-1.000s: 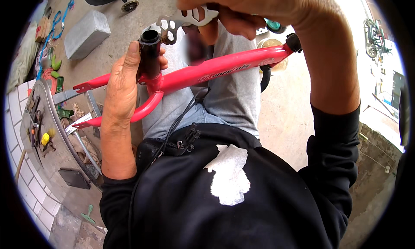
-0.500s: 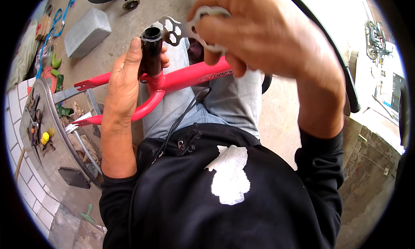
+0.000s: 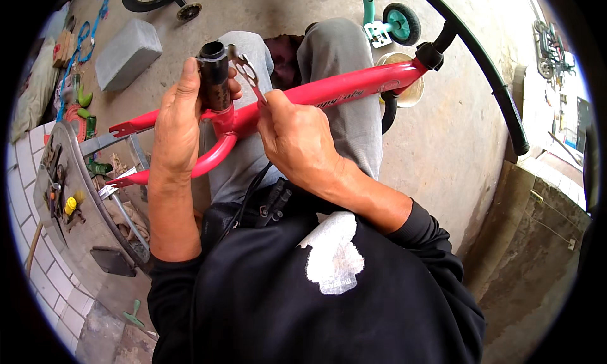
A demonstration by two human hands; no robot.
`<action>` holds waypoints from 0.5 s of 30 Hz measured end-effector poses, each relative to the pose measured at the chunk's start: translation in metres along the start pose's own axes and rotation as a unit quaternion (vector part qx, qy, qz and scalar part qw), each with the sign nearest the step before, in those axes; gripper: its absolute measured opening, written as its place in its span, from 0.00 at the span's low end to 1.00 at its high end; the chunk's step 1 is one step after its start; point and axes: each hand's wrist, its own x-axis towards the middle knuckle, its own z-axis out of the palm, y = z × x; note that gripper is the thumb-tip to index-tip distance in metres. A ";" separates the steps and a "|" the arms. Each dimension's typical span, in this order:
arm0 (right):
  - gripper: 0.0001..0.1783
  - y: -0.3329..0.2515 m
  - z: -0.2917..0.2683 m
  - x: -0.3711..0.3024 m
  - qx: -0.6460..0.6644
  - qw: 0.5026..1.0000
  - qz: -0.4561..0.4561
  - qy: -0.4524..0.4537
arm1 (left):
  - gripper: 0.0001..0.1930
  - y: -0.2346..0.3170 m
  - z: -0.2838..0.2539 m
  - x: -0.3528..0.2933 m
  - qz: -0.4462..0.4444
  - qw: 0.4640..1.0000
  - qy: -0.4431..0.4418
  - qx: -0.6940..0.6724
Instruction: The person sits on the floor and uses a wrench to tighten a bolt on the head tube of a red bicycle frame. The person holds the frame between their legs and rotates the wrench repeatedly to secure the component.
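Observation:
A red children's bike frame [image 3: 354,83] lies across my thighs, its forked end to the left. From the frame rises a short black tube [image 3: 215,86] with a collar around its open top. My left hand [image 3: 174,127] is wrapped round this tube, thumb up along its near side. My right hand [image 3: 300,136] grips a flat silver multi-hole wrench [image 3: 248,72] in a closed fist above the frame. The wrench's far end is right beside the collar; whether they touch I cannot tell.
A black handlebar [image 3: 485,60] curves down at the frame's right end. Beyond my knees is a turquoise-hubbed wheel [image 3: 401,24], near a pale bucket [image 3: 414,93]. A grey block [image 3: 129,54] lies far left. Tools lie on a round metal table [image 3: 91,228] at the left.
My right hand has come down and toward me with the wrench, which has turned from lying sideways to a steep slant. My left hand stays on the tube, which leans slightly more left.

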 end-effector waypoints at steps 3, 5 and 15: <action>0.06 -0.005 0.000 -0.005 0.017 0.998 0.001 0.060 | 0.32 0.001 0.000 -0.001 0.008 1.000 0.001 0.007; 0.06 -0.009 -0.003 -0.005 0.022 0.999 0.027 0.029 | 0.33 0.000 0.000 -0.005 0.004 1.000 -0.003 0.009; 0.12 -0.008 -0.026 -0.005 0.087 0.992 0.092 -0.026 | 0.32 -0.002 -0.005 -0.005 0.005 1.000 -0.001 -0.008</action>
